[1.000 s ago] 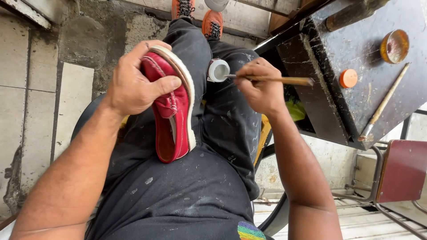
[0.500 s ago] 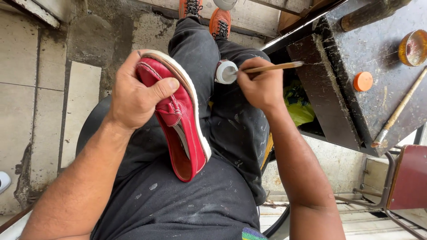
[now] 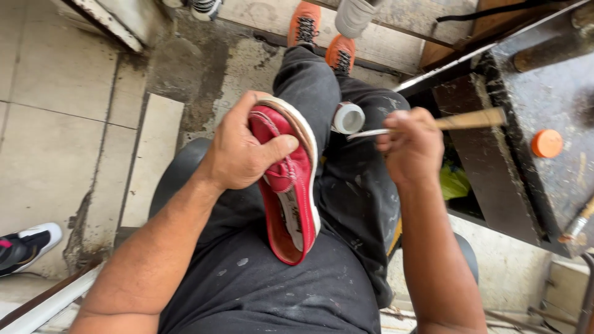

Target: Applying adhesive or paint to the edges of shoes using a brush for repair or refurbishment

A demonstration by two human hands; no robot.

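Observation:
My left hand [image 3: 241, 151] grips a red shoe [image 3: 289, 185] with a pale sole, held on its side over my lap, toe end away from me. My right hand [image 3: 411, 145] holds a wooden-handled brush [image 3: 470, 119] whose metal end points left toward a small white container [image 3: 348, 117] wedged between my knees. The brush tip is blurred just right of the container's rim. I sit in dark, paint-flecked trousers [image 3: 346, 204] and orange shoes [image 3: 322, 34].
A dark, stained workbench [image 3: 526, 154] stands to my right with an orange lid [image 3: 547, 143] on it and a tool handle at its edge. A black and white sneaker [image 3: 28, 247] lies on the tiled floor at left. Another person's pale shoe [image 3: 356, 15] shows at top.
The camera has shifted so the bench sits further right. My left hand has turned the red shoe slightly, and the brush stays near the white container.

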